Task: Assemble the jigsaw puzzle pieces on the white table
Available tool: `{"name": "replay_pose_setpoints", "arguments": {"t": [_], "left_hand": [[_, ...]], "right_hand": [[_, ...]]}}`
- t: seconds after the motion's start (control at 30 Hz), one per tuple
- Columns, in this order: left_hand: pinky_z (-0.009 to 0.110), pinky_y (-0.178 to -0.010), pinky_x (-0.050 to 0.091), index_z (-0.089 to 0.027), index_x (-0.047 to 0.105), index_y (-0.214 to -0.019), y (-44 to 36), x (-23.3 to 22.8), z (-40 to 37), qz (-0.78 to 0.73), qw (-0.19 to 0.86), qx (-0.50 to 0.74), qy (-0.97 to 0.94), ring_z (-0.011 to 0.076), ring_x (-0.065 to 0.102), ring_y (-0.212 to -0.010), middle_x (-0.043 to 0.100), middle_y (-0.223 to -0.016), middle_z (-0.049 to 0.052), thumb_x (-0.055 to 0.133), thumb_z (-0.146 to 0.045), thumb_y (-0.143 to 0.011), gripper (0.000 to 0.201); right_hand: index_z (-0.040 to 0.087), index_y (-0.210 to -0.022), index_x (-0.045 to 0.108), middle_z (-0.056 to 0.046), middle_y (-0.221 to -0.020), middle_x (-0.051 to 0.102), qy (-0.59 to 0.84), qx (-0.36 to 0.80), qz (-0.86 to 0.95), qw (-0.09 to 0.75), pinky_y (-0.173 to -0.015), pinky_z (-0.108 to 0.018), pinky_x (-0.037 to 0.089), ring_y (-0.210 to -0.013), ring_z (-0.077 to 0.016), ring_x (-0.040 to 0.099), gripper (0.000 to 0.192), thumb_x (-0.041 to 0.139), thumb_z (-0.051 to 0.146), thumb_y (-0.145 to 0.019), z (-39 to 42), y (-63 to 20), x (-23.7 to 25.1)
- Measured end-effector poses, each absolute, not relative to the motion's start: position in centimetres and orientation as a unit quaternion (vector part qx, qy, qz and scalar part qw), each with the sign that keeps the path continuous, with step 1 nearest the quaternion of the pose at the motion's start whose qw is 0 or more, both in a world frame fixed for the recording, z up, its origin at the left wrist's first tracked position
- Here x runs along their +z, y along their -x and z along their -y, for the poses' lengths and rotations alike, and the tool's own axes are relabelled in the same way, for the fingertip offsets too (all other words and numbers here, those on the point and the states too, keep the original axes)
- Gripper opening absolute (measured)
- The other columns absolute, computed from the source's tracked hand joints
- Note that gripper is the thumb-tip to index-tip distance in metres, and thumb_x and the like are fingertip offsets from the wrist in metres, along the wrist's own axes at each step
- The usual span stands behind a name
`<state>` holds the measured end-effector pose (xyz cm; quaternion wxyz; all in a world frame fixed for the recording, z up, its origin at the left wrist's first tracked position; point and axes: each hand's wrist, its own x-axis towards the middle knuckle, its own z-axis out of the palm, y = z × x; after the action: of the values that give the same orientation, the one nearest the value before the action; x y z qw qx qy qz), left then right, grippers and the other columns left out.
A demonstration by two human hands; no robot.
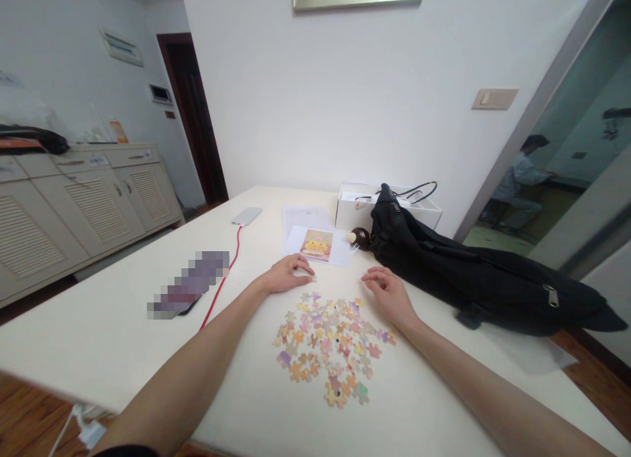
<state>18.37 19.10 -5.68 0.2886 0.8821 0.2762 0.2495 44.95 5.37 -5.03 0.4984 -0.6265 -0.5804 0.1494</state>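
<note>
A pale table (236, 391) fills the foreground, with loose puzzle pieces (326, 345) scattered near its middle; take them as the clock's centre. A long black bag (473, 279) lies at two o'clock, against a white box (355, 214) at one. White papers (296, 218) lie at twelve, bearing a printed yellow picture (318, 245). A pixelated dark object (197, 283) sits at ten.

The right hand (389, 296) is just beyond the pieces at two o'clock, fingers curled, thumb near forefinger; I cannot tell whether anything is between them. The left hand (286, 275), at eleven, has loosely bent fingers, its thumb tip at a small pale piece (314, 279); whether pinched or merely touched, I cannot tell. Farther out at eleven, a red cable (236, 253) runs to a flat, pale device (246, 216).
</note>
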Motion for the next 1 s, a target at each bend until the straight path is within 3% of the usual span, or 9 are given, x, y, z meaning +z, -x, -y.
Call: {"name": "replay_pose_setpoints", "arguments": {"t": [0.1,0.2,0.27,0.43,0.57,1.0], "left_hand": [[0.030,-0.090,0.046,-0.021,0.072,-0.084,-18.56,-5.70,-18.92,-0.306,0.286,0.268,-0.867,0.0183,0.058,-0.093,0.062,-0.100,0.003,0.072,-0.042,-0.078,0.022],[0.030,-0.088,0.046,-0.026,0.070,-0.107,-18.36,-5.66,-19.02,-0.299,0.284,0.249,-0.876,0.0205,0.056,-0.103,0.060,-0.114,0.005,0.071,-0.041,-0.079,0.032],[0.031,-0.090,0.046,-0.028,0.070,-0.112,-18.17,-5.59,-19.11,-0.281,0.279,0.224,-0.891,0.0216,0.054,-0.109,0.056,-0.120,0.005,0.070,-0.039,-0.081,0.033],[0.030,-0.098,0.043,-0.025,0.076,-0.093,-18.25,-5.58,-19.27,-0.257,0.273,0.247,-0.894,0.0188,0.057,-0.103,0.058,-0.111,0.004,0.071,-0.033,-0.080,0.016],[0.028,-0.094,0.044,-0.020,0.075,-0.082,-18.55,-5.86,-19.47,-0.243,0.302,0.278,-0.879,0.0166,0.060,-0.094,0.062,-0.100,0.005,0.075,-0.028,-0.075,0.011],[0.026,-0.084,0.045,-0.016,0.072,-0.075,-18.98,-6.31,-19.69,-0.284,0.341,0.320,-0.837,0.0163,0.059,-0.089,0.066,-0.096,0.005,0.074,-0.031,-0.075,0.015]], "right_hand": [[0.021,-0.071,0.072,-0.009,-0.102,0.063,0.628,0.149,0.581,0.495,-0.085,-0.038,0.045,-0.093,-0.0241,0.060,0.018,0.056,0.028,-0.073,-5.39,-44.99,-5.01],[0.020,-0.071,0.072,-0.009,-0.100,0.063,0.632,0.148,0.580,0.492,-0.085,-0.038,0.046,-0.092,-0.0240,0.060,0.019,0.056,0.030,-0.073,-5.41,-45.02,-4.96],[0.020,-0.071,0.072,-0.009,-0.100,0.063,0.633,0.149,0.580,0.490,-0.085,-0.038,0.045,-0.092,-0.0240,0.060,0.019,0.056,0.031,-0.073,-5.41,-45.02,-4.93],[0.020,-0.073,0.073,-0.009,-0.102,0.063,0.632,0.151,0.581,0.490,-0.086,-0.038,0.045,-0.092,-0.0241,0.060,0.021,0.057,0.033,-0.072,-5.49,-45.12,-5.02],[0.020,-0.071,0.073,-0.010,-0.102,0.063,0.636,0.147,0.584,0.483,-0.085,-0.038,0.045,-0.092,-0.0240,0.060,0.023,0.056,0.035,-0.072,-5.66,-45.25,-5.13],[0.021,-0.072,0.073,-0.009,-0.103,0.064,0.642,0.142,0.583,0.478,-0.078,-0.034,0.046,-0.091,-0.0235,0.061,0.021,0.056,0.033,-0.073,-5.44,-44.94,-4.65]]}}
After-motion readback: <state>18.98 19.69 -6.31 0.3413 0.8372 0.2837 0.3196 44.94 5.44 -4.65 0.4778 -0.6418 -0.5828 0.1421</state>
